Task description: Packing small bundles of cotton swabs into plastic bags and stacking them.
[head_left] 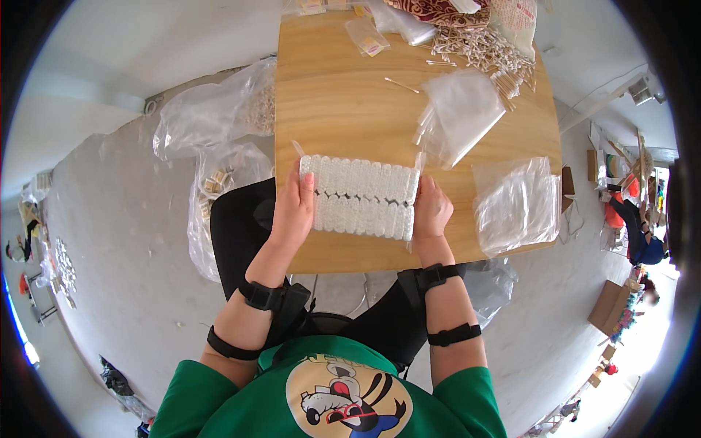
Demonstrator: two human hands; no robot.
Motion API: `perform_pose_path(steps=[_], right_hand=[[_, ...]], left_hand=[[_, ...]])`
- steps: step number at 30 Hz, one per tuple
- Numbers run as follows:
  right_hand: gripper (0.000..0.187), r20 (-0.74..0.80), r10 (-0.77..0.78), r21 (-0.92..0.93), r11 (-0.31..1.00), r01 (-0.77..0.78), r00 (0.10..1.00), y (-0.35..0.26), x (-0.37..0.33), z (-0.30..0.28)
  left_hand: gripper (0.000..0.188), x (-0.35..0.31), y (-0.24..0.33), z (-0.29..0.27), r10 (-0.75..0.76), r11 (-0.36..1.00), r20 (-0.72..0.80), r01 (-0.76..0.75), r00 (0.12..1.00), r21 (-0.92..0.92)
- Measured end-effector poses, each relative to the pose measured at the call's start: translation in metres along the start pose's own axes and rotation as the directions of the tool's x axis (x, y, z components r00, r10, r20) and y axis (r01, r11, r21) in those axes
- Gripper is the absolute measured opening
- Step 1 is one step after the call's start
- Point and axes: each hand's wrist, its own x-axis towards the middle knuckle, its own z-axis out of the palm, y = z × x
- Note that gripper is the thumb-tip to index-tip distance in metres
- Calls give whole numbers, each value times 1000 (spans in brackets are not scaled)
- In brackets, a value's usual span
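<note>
Both my hands hold a rectangular pack of white cotton-swab bundles [359, 196] above the near edge of the table. The bundles stand side by side in two rows, with small dark gaps along the middle. Clear film corners stick out at both ends of the pack. My left hand [293, 201] is closed on its left end, thumb on top. At the right end, my right hand [433, 208] grips the side with curled fingers. Beyond the right hand lies a stack of clear plastic bags [460, 113], and another stack of clear bags [517, 208] is to the right.
The wooden table [328, 87] carries a heap of loose cotton swabs [482, 55] at the far right. A single cotton swab [401, 85] and a small clear packet [367, 38] lie nearer the middle. Large clear sacks [212, 109] sit on the floor at left.
</note>
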Motion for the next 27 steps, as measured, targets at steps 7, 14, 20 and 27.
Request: perform_pose_path(steps=[7,14,20,27], right_hand=[[27,2,245,675,715,-182,969,-26,-4,-44],[51,355,31,913,203,-354,934,-34,-14,-45],[56,483,-20,845,274,-459,876,-33,-17,-38],[60,394,-162,866,395,-307,905,-29,-12,-36]], left_hand=[[50,0,-15,-2,70,997,-49,-71,996,-31],[62,0,-20,4,3,969,73,16,997,-248],[65,1,-26,-1,-8,952,167,59,986,-301],[68,-22,-22,-17,-59,927,299,163,952,-338]])
